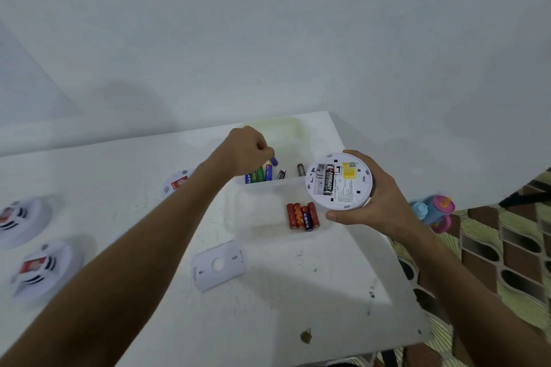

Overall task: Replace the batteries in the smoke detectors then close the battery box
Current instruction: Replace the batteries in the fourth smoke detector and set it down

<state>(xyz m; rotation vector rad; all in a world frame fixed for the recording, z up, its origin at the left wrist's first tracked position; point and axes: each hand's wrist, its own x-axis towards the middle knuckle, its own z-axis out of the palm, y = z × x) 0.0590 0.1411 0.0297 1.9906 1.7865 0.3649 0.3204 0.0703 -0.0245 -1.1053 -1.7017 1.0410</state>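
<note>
Pinching blue battery [274,161] w/ left hand [246,149]; detector [338,180] in right hand [374,199].

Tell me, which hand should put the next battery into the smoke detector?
Probably the left hand: it already pinches a blue battery over the battery box, while the right hand holds the smoke detector.

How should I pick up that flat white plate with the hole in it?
The flat white plate lies flat on the table, apart from the battery box. Probably best to come from above and pinch two opposite edges. It looks thin, so slide a fingertip under one edge first.
</note>
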